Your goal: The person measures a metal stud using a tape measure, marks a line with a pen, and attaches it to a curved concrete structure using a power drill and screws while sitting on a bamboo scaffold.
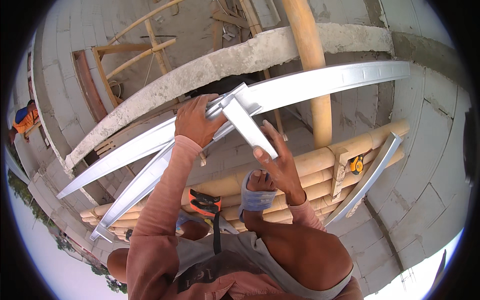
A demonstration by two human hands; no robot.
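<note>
Broadly, flat gray block walls [437, 135] with straight mortar joints rise on both sides. Across the upper part runs a concrete beam [220, 65], rough and pitted. Below it stretch long metal bars [330, 82], smooth, shiny and silver; one reaches far to the right, while two slender ones fan out toward the lower left, meeting near the middle. A thick bamboo pole [304, 37], round and tan, passes behind the right-hand length, and several more bamboo poles [375, 140] lie side by side beneath the person, their joints showing as raised rings. On these, at the right, a narrow metal strip [369, 177] leans at a slant. A sandaled foot [256, 197] rests on the poles, its blue-gray strap smeared pale.

The short metal piece [250, 127], straight and box-like, slants down to the right from the meeting point of the bars, between the hands. The left hand [196, 120] is partly closed, fingers bent over the bars just beside the piece's upper end. The right hand [280, 162] is half open, pinching the piece's lower end between thumb and fingers. Smallest, a yellow-and-black tape measure [356, 165] sits beside a wood block [339, 172].
</note>
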